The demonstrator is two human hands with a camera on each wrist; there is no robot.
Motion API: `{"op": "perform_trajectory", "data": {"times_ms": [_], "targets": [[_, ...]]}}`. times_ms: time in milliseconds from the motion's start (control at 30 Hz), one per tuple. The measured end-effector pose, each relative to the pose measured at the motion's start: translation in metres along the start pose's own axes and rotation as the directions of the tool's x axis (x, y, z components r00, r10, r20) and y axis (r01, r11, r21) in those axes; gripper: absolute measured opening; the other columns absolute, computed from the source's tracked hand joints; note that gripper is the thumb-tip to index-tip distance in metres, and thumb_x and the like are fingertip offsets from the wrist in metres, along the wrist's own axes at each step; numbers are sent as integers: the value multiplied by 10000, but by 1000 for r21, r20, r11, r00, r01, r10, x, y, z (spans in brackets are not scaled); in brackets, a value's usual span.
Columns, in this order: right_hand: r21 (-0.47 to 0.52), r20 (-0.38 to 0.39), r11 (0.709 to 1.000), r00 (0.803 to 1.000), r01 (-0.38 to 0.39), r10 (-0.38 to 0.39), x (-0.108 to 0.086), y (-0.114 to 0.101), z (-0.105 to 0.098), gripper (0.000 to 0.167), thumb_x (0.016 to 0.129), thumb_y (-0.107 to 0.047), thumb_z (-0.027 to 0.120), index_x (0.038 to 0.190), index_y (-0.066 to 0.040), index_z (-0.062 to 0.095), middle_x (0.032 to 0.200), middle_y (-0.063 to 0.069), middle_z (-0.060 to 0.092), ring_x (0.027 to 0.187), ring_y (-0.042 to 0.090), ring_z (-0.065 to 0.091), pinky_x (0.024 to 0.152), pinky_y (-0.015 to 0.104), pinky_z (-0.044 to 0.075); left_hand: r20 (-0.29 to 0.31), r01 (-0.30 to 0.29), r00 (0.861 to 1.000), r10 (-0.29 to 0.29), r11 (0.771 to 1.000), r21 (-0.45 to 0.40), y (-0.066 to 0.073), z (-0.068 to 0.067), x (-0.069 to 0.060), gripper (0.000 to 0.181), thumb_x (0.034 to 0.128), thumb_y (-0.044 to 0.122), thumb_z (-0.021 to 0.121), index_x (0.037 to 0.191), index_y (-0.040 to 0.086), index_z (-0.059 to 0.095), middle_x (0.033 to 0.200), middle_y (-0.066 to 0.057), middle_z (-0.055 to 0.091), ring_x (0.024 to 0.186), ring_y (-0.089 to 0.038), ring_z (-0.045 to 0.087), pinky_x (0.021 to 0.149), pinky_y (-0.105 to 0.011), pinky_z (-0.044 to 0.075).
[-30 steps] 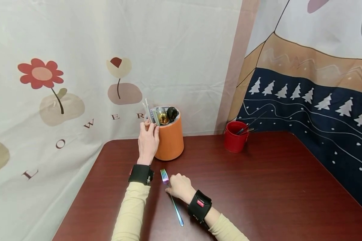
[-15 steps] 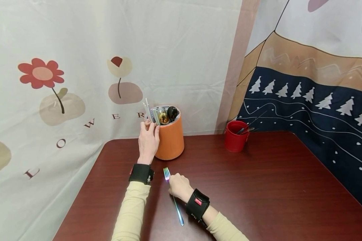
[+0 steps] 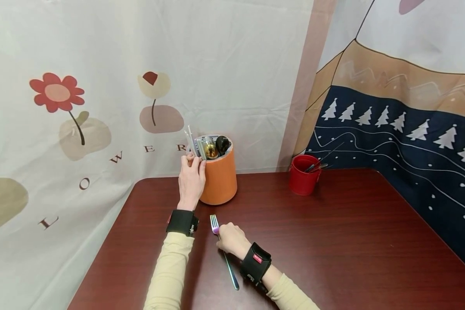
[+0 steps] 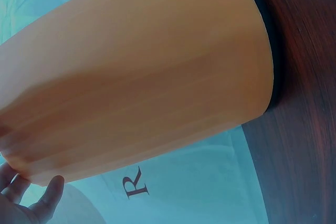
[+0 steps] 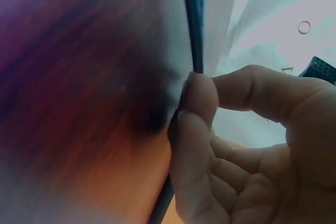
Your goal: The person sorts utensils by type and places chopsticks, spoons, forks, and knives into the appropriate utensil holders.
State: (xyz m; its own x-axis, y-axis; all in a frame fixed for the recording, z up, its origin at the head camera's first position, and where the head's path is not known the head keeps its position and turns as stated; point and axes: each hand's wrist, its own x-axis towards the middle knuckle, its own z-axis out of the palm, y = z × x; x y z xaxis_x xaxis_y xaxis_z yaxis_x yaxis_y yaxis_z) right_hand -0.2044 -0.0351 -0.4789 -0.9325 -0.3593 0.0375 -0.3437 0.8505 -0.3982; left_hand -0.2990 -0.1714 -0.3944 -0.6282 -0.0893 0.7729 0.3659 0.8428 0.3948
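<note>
My right hand (image 3: 233,241) pinches a rainbow-coloured metal fork (image 3: 215,224) near its neck, between thumb and fingers. The tines point toward the orange holder, the handle toward me. In the right wrist view the fork (image 5: 193,30) appears edge-on as a thin dark strip, close to the tabletop; whether it touches cannot be told. My left hand (image 3: 191,181) grips the left rim of the tall orange utensil holder (image 3: 219,183). In the left wrist view the holder's side (image 4: 157,66) fills most of the picture, with fingertips at its top edge. Straws (image 3: 190,141), a gold spoon (image 3: 211,150) and a black spoon (image 3: 222,144) stand inside.
A small red bucket (image 3: 303,183) with thin utensils leaning in it stands near the back of the brown table (image 3: 333,241), right of the holder. Printed cloths (image 3: 240,64) hang behind the table and along its right side.
The fork has shifted slightly to the right, its handle end swinging a little, as my right fingers closed on it. My left hand has stayed at the holder's rim.
</note>
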Motion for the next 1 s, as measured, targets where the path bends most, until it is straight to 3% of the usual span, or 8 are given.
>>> {"op": "perform_trajectory", "data": {"times_ms": [300,533,700,900,1000], "targets": [[70,-22,997,1000,-14,16,-3,2,-11,403,716,-131,689,491,-187,360,508,-69,366,480,121,430,438,265,347,1,0,1000,0,1000,-6,1,0,0,294,1004,299,462,1027,46,609,1154,-213,482,1010,-366,607,734,-487,544],[116,-32,993,999,17,-13,-5,5,-24,522,754,-120,663,405,-203,283,435,-128,194,431,71,303,419,226,203,-5,-4,1000,4,1000,-4,1,1,1,299,1006,292,457,1038,41,616,1149,-218,482,1042,-362,603,743,-489,543],[132,-66,990,997,40,-31,-7,8,-33,432,770,-119,656,429,-183,399,462,-121,301,461,65,348,438,212,254,-8,-7,1000,7,1000,-5,1,2,2,292,1005,292,459,1024,42,608,1152,-213,482,1045,-357,603,757,-491,545],[156,-157,986,987,54,-29,-9,10,-43,107,774,-117,651,681,-124,599,640,-43,586,541,88,502,521,208,399,-8,-5,1000,5,1000,-3,1,2,1,286,1004,283,466,1020,36,610,1144,-212,484,1051,-354,603,766,-487,547],[183,-187,982,982,49,-15,-10,12,-49,49,782,-109,623,740,-102,599,642,-29,594,538,87,501,529,206,399,-2,0,1000,0,1000,-8,2,3,1,286,1002,282,471,1023,33,611,1144,-213,484,1064,-354,599,775,-486,545]]}}
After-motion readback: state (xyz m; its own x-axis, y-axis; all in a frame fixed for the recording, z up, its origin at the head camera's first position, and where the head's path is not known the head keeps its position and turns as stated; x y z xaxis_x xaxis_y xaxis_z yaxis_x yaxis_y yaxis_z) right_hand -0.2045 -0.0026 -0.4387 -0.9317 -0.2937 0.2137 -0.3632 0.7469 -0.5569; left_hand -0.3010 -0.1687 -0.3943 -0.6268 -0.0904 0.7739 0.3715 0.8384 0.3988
